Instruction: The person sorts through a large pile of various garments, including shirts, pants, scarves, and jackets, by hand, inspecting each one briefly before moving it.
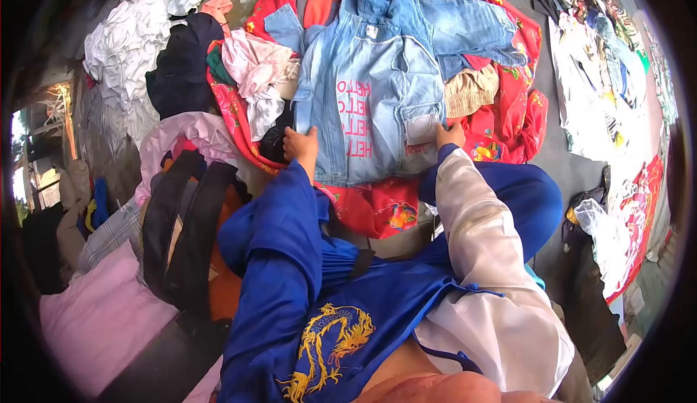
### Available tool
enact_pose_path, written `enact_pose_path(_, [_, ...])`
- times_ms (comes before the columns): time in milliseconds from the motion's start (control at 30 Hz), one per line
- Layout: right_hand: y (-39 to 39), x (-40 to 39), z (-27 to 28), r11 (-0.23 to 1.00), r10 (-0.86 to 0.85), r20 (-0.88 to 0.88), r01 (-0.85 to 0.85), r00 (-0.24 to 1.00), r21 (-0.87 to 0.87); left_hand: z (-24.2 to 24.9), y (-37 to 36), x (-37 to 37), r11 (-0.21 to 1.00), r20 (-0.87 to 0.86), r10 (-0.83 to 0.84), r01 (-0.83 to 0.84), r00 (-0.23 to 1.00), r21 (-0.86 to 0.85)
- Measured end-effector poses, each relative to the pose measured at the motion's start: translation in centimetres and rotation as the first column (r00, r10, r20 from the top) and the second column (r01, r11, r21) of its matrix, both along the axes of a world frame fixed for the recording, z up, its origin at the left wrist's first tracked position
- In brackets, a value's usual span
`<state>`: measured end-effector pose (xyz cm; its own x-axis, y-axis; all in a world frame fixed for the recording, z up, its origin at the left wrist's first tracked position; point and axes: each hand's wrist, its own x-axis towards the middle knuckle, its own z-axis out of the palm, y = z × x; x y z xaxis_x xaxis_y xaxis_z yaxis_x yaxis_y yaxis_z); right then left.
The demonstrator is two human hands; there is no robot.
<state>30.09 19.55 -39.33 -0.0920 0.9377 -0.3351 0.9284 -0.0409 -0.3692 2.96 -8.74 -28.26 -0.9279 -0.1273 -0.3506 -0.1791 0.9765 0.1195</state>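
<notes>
A light blue hooded denim jacket point(388, 105) lies spread out in front of me, its hood at the far end and pink lettering on its front. My left hand point(300, 146) is closed on the jacket's left side, near the end of the sleeve there. At the lower right edge, beside a pale patch, my right hand point(450, 135) pinches the denim. The other sleeve point(472, 29) stretches out to the far right. Beneath the jacket is a red flowered cloth point(377, 210) with mixed garments on it.
White clothes point(123, 47) are heaped at the far left, next to a black garment point(185, 62). Pink pieces point(254, 62) lie left of the jacket, a tan garment point(470, 92) right of it. Dark garments point(178, 221) rest by my left knee. More clothes point(588, 91) line the right.
</notes>
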Motion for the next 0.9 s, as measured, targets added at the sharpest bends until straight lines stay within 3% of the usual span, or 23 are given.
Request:
enact_pose_path(67, [-1.7, -1.8, 5.8, 0.999, 0.046, 0.127, -0.045, 0.991, -0.014, -0.7, -0.2, -0.2, 0.999, 0.007, -0.017, 0.017, 1.000, 0.033])
enact_pose_path(167, [-2.8, -1.8, 6.5, 0.997, 0.082, 0.094, -0.083, 0.992, 0.006, -2.4, -0.9, -0.8, 0.988, 0.083, -0.103, 0.092, 0.991, 0.126])
enact_pose_path(200, [-2.8, -2.1, 7.2, 0.993, 0.047, 0.065, -0.040, 0.997, -0.107, -2.1, -0.8, -0.6, 0.983, 0.082, -0.137, 0.125, 0.987, 0.133])
enact_pose_path(300, [-1.8, -1.6, 3.9, 0.945, 0.176, -0.015, -0.174, 0.984, -0.277, -2.1, -0.9, -0.1, 0.967, -0.024, -0.171, 0.172, 0.985, 0.188])
enact_pose_path(333, [-2.2, -1.9, 3.3, 0.978, 0.135, -0.048, -0.141, 0.990, -0.151, -3.0, -1.3, 0.0, 0.958, -0.087, -0.136, 0.153, 0.987, 0.244])
enact_pose_path(433, [-1.9, -1.6, 2.5, 0.992, 0.001, -0.341, -0.043, 0.940, -0.116, -3.5, -1.6, -0.1, 0.934, -0.180, -0.051, 0.111, 0.982, 0.341])
enact_pose_path(467, [-1.3, -0.9, -1.0, 0.997, -0.047, -0.401, 0.019, 0.915, -0.074, -3.3, -1.5, -0.2, 0.928, -0.195, -0.026, 0.097, 0.980, 0.361])
enact_pose_path(567, [-0.7, -1.5, -3.3, 0.983, -0.185, -0.547, 0.163, 0.817, -0.088, -6.6, -2.8, -1.3, 0.900, -0.148, -0.014, 0.077, 0.989, 0.428])
enact_pose_path(600, [0.5, -1.1, -7.4, 0.948, -0.312, -0.489, 0.238, 0.814, -0.209, -5.1, -2.3, -1.2, 0.869, -0.034, 0.051, -0.027, 0.998, 0.494])
enact_pose_path(667, [0.8, -1.3, -6.5, 0.840, -0.503, -0.509, 0.257, 0.698, -0.478, -0.6, -0.5, -0.5, 0.774, 0.203, 0.150, -0.243, 0.968, 0.585])
enact_pose_path(700, [1.0, -1.4, -5.5, 0.762, -0.593, -0.496, 0.243, 0.634, -0.600, -0.5, -0.7, -0.3, 0.746, 0.255, 0.109, -0.249, 0.961, 0.618])
enact_pose_path(767, [-0.6, -1.6, -1.4, 0.878, -0.368, -0.453, 0.143, 0.812, -0.457, -1.1, -1.3, 0.0, 0.684, 0.347, 0.018, -0.264, 0.938, 0.680])
enact_pose_path(800, [0.5, -1.2, -2.3, 0.870, 0.273, -0.237, -0.345, 0.932, -0.354, -1.1, -1.3, -0.2, 0.732, 0.387, 0.050, -0.297, 0.921, 0.613])
enact_pose_path(833, [1.6, -0.6, -3.9, 0.564, 0.803, 0.045, -0.732, 0.595, -0.383, -0.2, -1.0, -0.2, 0.789, 0.419, 0.065, -0.304, 0.906, 0.535])
enact_pose_path(900, [1.2, -0.9, -1.6, 0.846, 0.458, 0.077, -0.408, 0.886, -0.343, 2.2, -0.3, -0.1, 0.880, 0.478, 0.105, -0.306, 0.872, 0.364])
